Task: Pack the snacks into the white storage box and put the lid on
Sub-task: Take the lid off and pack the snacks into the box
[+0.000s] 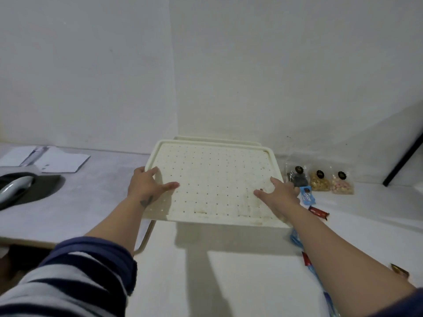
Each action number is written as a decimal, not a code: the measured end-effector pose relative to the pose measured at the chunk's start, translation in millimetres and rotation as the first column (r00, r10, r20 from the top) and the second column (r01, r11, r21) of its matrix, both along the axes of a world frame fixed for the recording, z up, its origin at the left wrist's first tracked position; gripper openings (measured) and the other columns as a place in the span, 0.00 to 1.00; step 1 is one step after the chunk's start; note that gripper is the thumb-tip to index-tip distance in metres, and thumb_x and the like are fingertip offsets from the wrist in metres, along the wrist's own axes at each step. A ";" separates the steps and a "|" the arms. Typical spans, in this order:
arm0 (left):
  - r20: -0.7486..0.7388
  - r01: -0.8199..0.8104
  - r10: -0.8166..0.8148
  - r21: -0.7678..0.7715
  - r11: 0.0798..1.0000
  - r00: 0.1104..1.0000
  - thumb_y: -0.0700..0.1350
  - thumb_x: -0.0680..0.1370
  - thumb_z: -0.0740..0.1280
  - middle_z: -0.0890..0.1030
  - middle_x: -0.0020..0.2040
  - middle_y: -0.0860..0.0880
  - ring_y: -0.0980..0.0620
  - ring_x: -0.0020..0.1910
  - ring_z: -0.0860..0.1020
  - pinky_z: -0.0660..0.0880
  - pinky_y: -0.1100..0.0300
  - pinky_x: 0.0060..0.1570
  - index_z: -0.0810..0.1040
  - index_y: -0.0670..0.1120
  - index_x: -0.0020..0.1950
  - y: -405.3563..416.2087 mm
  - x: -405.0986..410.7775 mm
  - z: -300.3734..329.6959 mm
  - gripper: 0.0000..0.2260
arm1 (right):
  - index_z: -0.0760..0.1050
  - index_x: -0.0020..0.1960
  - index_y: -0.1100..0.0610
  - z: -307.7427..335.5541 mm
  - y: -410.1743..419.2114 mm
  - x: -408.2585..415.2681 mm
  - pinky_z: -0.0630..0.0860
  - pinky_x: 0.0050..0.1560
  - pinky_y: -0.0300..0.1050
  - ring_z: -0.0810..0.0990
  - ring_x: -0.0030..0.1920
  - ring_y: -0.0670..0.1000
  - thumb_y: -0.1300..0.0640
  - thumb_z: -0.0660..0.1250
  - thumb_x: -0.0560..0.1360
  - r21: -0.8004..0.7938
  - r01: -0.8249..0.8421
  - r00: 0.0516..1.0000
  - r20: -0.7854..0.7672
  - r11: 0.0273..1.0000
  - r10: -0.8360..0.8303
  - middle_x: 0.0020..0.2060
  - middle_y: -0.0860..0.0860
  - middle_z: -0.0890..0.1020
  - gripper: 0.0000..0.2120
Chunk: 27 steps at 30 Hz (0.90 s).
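White storage box (229, 141), cream plastic, stands at the centre of the desk (91, 202) against the wall; only a strip of its far rim shows, the rest being covered by the perforated cream lid (212, 179) that lies over it. Furthest left on the desk are loose white papers (45, 159) and a dark pad carrying a grey handheld device (16, 186), its identity not determinable. The left hand (148, 185) rests on the lid's left edge, fingers spread and straight, thumb extended across the top; no curl around the rim is visible. The right hand (278, 193) lies flat near the lid's right edge, fingers likewise straight. The two hands are well apart, one at each side. To the right of the box stand three clear snack bags with dark round labels (319, 181), and wrapped bars in blue and red (307, 197) lie near the right forearm, some cut off by it. Judgement: the snacks remain unpacked, so the lid presumably must come off first. Risk: lifted with flat palms, the lid could tilt or slide and sweep the nearby bars off the desk. The box interior is wholly hidden; whether it holds anything cannot be told. The lid's seating on the rim is unclear.
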State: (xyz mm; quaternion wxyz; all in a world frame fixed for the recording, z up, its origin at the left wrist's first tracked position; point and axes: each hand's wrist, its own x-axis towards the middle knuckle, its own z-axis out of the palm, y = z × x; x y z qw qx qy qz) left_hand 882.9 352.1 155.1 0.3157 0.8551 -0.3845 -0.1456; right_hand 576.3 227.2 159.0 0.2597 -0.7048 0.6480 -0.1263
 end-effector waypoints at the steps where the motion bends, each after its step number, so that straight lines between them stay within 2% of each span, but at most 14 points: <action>1: -0.001 -0.012 0.012 -0.001 1.000 1.000 0.65 0.63 0.74 0.61 0.73 0.46 0.45 0.69 0.68 0.71 0.49 0.63 0.65 0.48 0.74 15.9 -6.9 -4.1 0.44 | 0.56 0.76 0.49 -3.5 13.3 -5.4 0.59 0.70 0.57 0.53 0.73 0.62 0.38 0.66 0.72 0.006 -0.008 1.000 -0.007 1.000 0.008 0.74 0.59 0.56 0.38; 7: -0.022 -0.095 0.096 0.032 0.995 0.995 0.64 0.64 0.74 0.60 0.73 0.48 0.46 0.69 0.68 0.71 0.50 0.62 0.65 0.49 0.74 104.9 -39.2 -32.7 0.43 | 0.56 0.76 0.49 -29.3 87.0 -28.7 0.61 0.70 0.57 0.54 0.72 0.60 0.38 0.66 0.72 0.031 -0.061 0.998 -0.015 0.998 0.062 0.72 0.58 0.58 0.38; 13: -0.077 -0.094 0.102 0.091 0.991 0.992 0.62 0.64 0.75 0.60 0.74 0.47 0.44 0.69 0.68 0.73 0.49 0.62 0.66 0.48 0.74 160.4 -38.3 -69.4 0.42 | 0.56 0.76 0.48 -63.2 141.9 -27.7 0.60 0.69 0.55 0.57 0.71 0.60 0.37 0.65 0.72 0.021 -0.061 0.996 -0.064 0.998 0.063 0.71 0.57 0.60 0.37; 20: -0.107 -0.042 0.060 0.165 0.985 0.992 0.61 0.63 0.77 0.62 0.73 0.46 0.44 0.67 0.69 0.74 0.47 0.61 0.68 0.47 0.72 169.6 3.6 -105.8 0.42 | 0.55 0.76 0.48 -109.4 170.3 4.7 0.60 0.68 0.54 0.57 0.71 0.59 0.36 0.65 0.72 0.162 -0.009 0.996 -0.085 0.987 0.023 0.72 0.56 0.60 0.38; 27: -0.165 0.019 0.022 0.243 0.970 0.986 0.59 0.63 0.78 0.61 0.73 0.47 0.44 0.69 0.67 0.72 0.46 0.63 0.67 0.49 0.73 155.6 31.7 -144.1 0.42 | 0.54 0.76 0.47 -143.4 165.1 33.0 0.59 0.69 0.53 0.56 0.72 0.58 0.38 0.65 0.72 0.268 0.056 0.988 -0.151 0.962 -0.016 0.72 0.55 0.60 0.38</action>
